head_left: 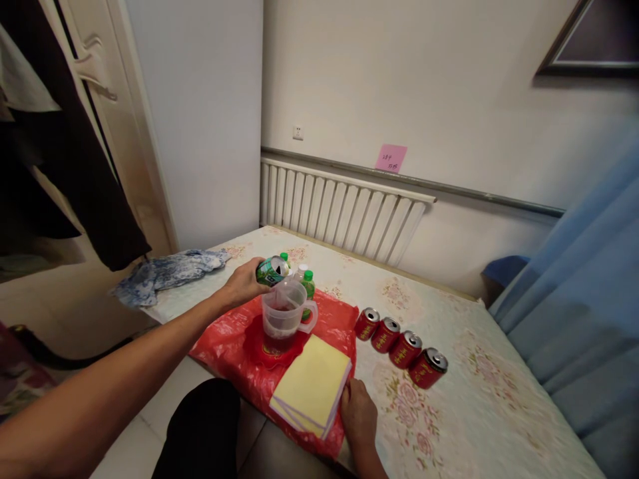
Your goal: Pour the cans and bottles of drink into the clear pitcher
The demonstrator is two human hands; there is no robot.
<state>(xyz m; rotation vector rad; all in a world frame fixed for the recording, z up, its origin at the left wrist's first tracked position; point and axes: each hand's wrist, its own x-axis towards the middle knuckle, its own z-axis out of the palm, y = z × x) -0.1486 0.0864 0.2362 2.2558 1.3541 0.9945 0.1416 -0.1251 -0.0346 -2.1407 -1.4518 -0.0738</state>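
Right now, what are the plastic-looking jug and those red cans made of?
The jug is probably plastic, smooth and slightly cloudy: you can see through its wall. The red cans seem to be thin, painted metal, fairly glossy: their tops shine silver.

Pink note (391, 158) bears two short handwritten lines, illegible. Four red cans (406, 350) carry yellow characters, apparently Chinese, too small to read. Green can (268, 271) shows pale lettering, unreadable.
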